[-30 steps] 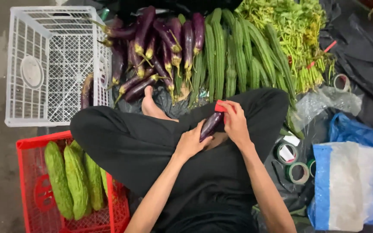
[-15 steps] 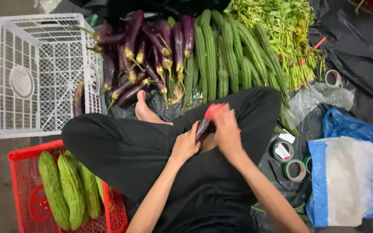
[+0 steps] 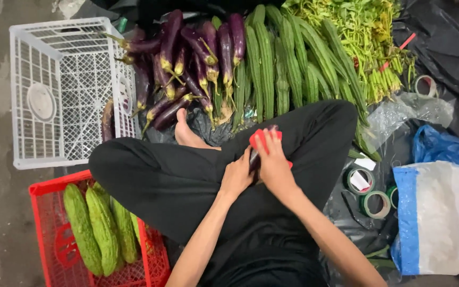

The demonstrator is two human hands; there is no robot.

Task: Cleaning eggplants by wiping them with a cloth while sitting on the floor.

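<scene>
Both hands meet over the lap: left hand (image 3: 236, 178) grips the eggplant (image 3: 254, 158), right hand (image 3: 273, 162) closes over its red-wrapped top. Best to hold it steady and wrap snug.

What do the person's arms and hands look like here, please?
Both forearms are bare, with no sleeves showing below the elbow. The left hand and right hand wear no gloves, and no rings, watch or bracelets can be made out. The clothing at lap and legs is black.
</scene>
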